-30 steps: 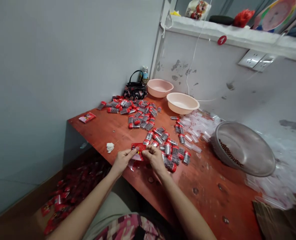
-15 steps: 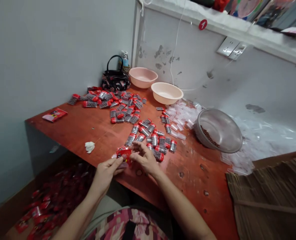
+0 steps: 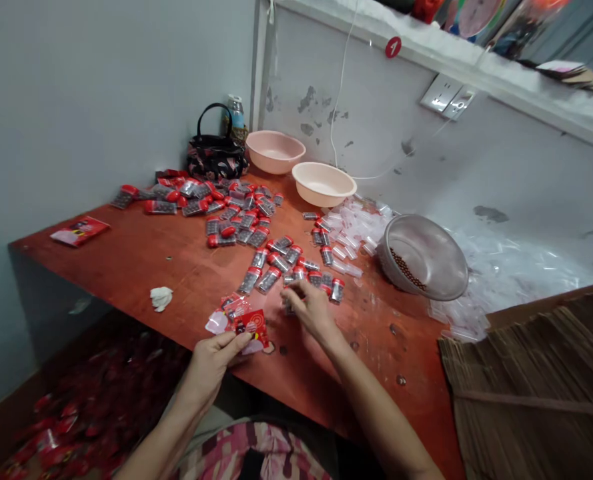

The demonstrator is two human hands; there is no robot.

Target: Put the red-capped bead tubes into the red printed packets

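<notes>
My left hand point(image 3: 212, 363) pinches a small red printed packet point(image 3: 254, 325) between thumb and fingers, near the table's front edge. Under and behind it lie more red and clear packets point(image 3: 229, 312). My right hand point(image 3: 312, 312) is at the near side of a group of small clear bottles point(image 3: 268, 280) with red caps and dark contents. Its fingers close around one bottle point(image 3: 289, 308), which is partly hidden by them and blurred.
More filled bottles point(image 3: 226, 230) spread at the back left. Empty clear tubes point(image 3: 349, 230) lie beside a metal bowl point(image 3: 456, 267) with brown balls. Two plastic basins point(image 3: 326, 183), a black handbag point(image 3: 216, 160), crumpled tissue point(image 3: 161, 298) and stacked cardboard point(image 3: 531, 393) stand about. Red packets point(image 3: 91, 407) are piled below.
My right hand has left the red packet and moved right to the bottles. My left hand keeps hold of the packet. The camera view has shifted slightly.
</notes>
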